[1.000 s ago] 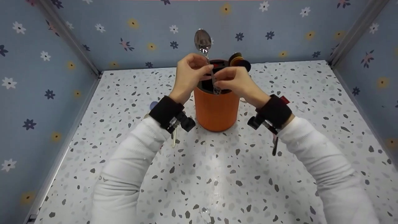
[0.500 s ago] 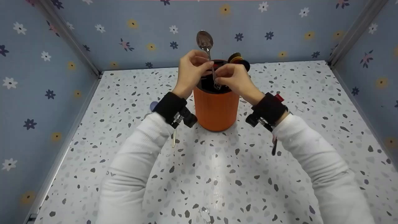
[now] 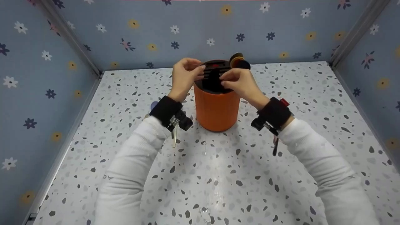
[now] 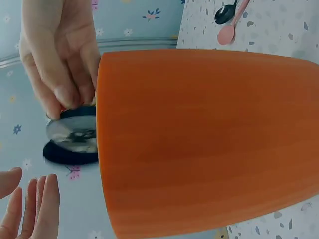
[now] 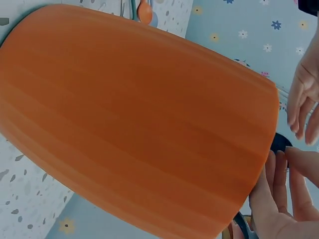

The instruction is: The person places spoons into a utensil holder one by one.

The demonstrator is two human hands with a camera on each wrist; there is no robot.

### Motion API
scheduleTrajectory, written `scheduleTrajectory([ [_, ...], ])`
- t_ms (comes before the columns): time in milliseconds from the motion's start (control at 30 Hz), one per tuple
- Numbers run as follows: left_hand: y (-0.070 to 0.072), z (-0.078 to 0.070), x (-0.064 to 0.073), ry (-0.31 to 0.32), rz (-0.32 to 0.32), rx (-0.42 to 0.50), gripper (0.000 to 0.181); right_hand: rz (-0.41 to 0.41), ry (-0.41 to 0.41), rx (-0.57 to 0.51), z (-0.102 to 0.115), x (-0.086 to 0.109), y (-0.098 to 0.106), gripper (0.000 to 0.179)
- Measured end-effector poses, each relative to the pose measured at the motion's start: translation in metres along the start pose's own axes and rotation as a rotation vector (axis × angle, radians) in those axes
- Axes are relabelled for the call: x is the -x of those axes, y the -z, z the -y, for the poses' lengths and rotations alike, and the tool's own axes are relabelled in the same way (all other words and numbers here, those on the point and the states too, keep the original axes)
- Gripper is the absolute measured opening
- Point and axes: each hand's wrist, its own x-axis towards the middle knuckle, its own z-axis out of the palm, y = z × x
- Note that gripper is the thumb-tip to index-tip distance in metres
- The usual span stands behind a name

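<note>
An orange utensil holder (image 3: 217, 111) with a dark slotted inside stands upright at the table's back. My left hand (image 3: 185, 75) is over its left rim, thumb and fingers apart and relaxed, with nothing seen between them. Across the opening, my right hand (image 3: 242, 82) has its fingertips loosely together at the right rim, also with nothing visible in them. A blurred silver spoon bowl (image 4: 72, 134) shows just above the rim in the left wrist view, near the right fingers. The spoon does not show in the head view.
Several dark and gold spoon heads (image 3: 238, 60) stick up at the holder's back right. A blue spoon (image 3: 154, 105) and a cream handle (image 3: 175, 140) lie left. On the right are a black spoon (image 4: 225, 14) and a pink spoon (image 4: 226, 35). Flowered walls enclose the table.
Earlier both hands held the silver spoon bowl-up over the holder. Now it has left their fingers and dropped low at the opening. The left hand has moved left, away from the right.
</note>
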Motion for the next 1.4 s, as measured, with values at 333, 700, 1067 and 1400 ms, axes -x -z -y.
scheduleTrajectory([
  [333,0.023,0.012,0.001,0.055,-0.087,-0.006,0.013,0.057,-0.002,-0.102,-0.002,0.016,0.008,0.022],
  [700,0.045,0.035,0.006,0.134,-0.122,0.003,0.012,0.147,0.009,-0.159,-0.013,0.031,0.006,0.023],
  [1067,0.062,0.071,0.015,0.270,-0.139,-0.061,0.014,0.262,-0.023,-0.123,-0.031,0.044,-0.001,0.024],
  [1400,0.074,0.102,0.022,0.347,-0.149,-0.104,0.020,0.302,-0.061,-0.104,-0.053,0.050,-0.005,0.023],
])
